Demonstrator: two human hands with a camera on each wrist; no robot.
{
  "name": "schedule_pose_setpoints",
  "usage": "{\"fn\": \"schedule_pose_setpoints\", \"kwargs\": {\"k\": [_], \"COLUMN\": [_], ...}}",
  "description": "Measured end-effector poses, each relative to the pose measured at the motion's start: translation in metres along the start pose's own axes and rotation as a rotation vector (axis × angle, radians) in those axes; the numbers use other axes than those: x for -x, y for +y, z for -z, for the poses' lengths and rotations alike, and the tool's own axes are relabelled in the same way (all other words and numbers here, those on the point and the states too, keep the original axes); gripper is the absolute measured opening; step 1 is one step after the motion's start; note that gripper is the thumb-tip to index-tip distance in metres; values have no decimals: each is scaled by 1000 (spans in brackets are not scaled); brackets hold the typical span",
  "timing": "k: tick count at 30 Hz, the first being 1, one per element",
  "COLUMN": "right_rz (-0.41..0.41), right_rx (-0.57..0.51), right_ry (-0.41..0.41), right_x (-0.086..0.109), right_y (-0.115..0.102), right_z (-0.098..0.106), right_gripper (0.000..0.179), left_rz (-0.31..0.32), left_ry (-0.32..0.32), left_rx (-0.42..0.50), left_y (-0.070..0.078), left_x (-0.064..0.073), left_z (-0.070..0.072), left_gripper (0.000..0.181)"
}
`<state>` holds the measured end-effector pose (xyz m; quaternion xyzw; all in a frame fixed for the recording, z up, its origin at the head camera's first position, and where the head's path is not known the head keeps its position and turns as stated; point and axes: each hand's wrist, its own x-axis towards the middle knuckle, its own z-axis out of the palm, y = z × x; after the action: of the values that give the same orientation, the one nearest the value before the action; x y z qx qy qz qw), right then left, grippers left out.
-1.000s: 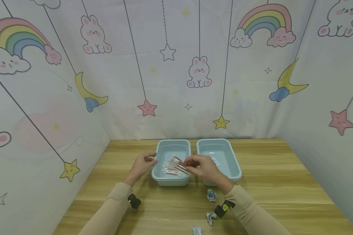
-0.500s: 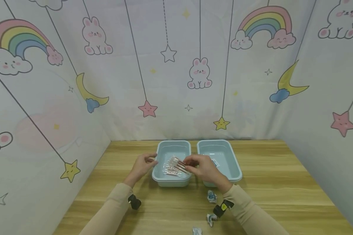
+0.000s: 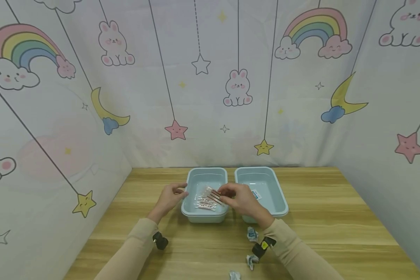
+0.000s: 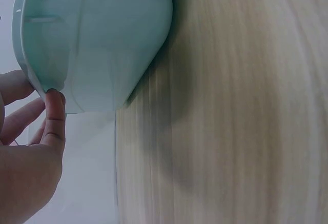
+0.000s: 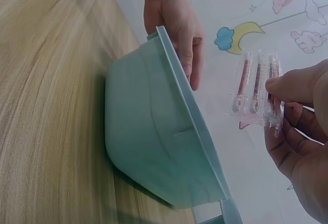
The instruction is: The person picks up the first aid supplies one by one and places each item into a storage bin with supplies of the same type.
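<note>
Between thumb and fingers, my right hand [image 3: 244, 199] pinches a small bunch of cotton swabs [image 5: 257, 84] in clear wrappers, with reddish-brown stems and white tips. It holds them over the right side of the left light-blue plastic tub [image 3: 207, 219]. More wrapped swabs [image 3: 203, 205] lie inside that tub, partly overlapped by the held ones in the head view. My left hand [image 3: 170, 197] grips the same tub's left rim; the left wrist view shows the thumb [image 4: 55, 114] outside the wall and fingers over the edge.
A second light-blue tub [image 3: 279, 194] stands close to the right, with a small white and blue packet [image 3: 256, 194] in it. Crumpled white and blue wrappers [image 3: 252, 234] lie on the wooden table [image 3: 322, 233] below the right tub. Printed cloth walls [image 3: 147, 151] enclose the back and sides.
The held swabs have tilted and shifted slightly in my right fingers, and the right wrist has drawn a little left. My left hand stays on the tub's rim.
</note>
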<state>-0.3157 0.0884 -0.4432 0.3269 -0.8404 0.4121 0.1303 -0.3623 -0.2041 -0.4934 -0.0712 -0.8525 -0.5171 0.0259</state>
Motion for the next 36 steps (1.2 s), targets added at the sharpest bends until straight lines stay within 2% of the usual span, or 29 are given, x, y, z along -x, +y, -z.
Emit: {"fn": "schedule_pose_setpoints", "kwargs": {"k": [3, 8, 12, 18, 26, 36], "right_rz": [-19, -105, -145, -115, -92, -103], "right_rx": [1, -2, 20, 21, 4, -1], "right_ry": [1, 7, 43, 95, 110, 114], "right_x": [-1, -5, -8, -7, -2, 1], "right_y": [1, 1, 4, 8, 7, 8], "right_z": [-1, -4, -8, -12, -8, 2], "right_gripper": [16, 16, 20, 25, 21, 23], "left_rz": [-2, 0, -12, -13, -6, 5], "left_ry": [-2, 0, 1, -3, 0, 7], "left_rx": [-1, 0, -1, -2, 5, 13], "left_y": [-1, 0, -1, -1, -2, -3], "left_x": [-1, -1, -1, -1, -2, -1], "left_z": [0, -1, -2, -2, -1, 0], "left_gripper": [41, 41, 40, 41, 41, 40]}}
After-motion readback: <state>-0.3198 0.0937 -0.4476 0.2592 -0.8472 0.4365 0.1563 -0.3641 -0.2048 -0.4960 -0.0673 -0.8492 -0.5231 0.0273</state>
